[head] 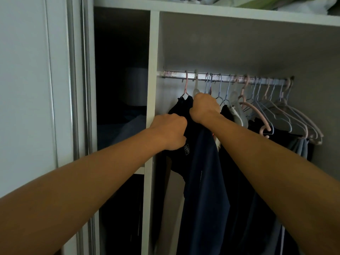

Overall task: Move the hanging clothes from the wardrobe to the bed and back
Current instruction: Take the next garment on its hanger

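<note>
Inside the white wardrobe [153, 52] a metal rail [176, 75] carries several hangers. At its left end hang dark clothes: a black shirt with a small white logo [179, 159] and a navy shirt [204, 181] beside it. My left hand [170, 132] grips the black shirt's fabric near its shoulder. My right hand [204, 109] is curled round the top of the dark clothes just under the hanger hooks. Which hanger it holds is hidden by the hand.
Several bare pink and blue hangers [279, 111] crowd the rail's right half, with grey and dark garments [299, 146] below them. A sliding door [36, 89] stands at the left. The dark left compartment [121, 70] holds folded things. Bedding [276, 2] lies on the top shelf.
</note>
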Demonstrator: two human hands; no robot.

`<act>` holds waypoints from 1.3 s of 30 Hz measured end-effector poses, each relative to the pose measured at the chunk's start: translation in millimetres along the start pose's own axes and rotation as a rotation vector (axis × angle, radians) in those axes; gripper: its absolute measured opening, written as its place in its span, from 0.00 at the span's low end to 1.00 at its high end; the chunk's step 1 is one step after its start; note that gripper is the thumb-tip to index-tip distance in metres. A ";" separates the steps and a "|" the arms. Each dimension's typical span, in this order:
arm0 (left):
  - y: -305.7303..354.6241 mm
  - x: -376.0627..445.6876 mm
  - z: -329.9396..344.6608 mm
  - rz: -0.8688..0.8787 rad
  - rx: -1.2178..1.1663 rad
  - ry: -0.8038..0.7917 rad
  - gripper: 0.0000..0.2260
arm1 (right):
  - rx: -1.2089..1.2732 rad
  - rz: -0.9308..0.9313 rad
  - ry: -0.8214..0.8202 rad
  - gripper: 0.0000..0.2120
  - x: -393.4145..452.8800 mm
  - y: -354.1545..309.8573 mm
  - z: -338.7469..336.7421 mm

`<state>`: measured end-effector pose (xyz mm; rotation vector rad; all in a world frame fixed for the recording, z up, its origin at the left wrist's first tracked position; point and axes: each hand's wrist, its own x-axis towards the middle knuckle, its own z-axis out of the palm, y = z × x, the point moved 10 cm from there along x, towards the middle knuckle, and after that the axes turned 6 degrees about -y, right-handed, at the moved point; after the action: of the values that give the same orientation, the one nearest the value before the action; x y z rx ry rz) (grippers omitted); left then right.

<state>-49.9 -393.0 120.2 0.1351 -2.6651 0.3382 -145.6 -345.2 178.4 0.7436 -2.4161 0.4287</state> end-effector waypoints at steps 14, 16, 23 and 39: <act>0.5 -4.9 -4.8 -0.082 -0.043 0.085 0.10 | 0.068 -0.009 0.112 0.17 -19.7 20.4 -53.5; -0.8 -4.4 -3.9 -0.110 -0.086 0.081 0.10 | 0.085 -0.010 0.119 0.17 -28.3 27.5 -57.6; -4.7 -6.0 12.6 -0.217 -0.270 0.003 0.11 | 0.085 -0.058 0.106 0.19 -70.3 49.7 -70.6; 37.3 -17.8 22.7 -0.137 -0.617 -0.046 0.29 | -0.174 -0.216 0.084 0.13 -210.6 108.0 -103.7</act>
<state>-49.0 -362.2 84.6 0.1293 -2.6535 -0.5342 -21.7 -126.5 118.7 0.8783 -2.2312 0.1574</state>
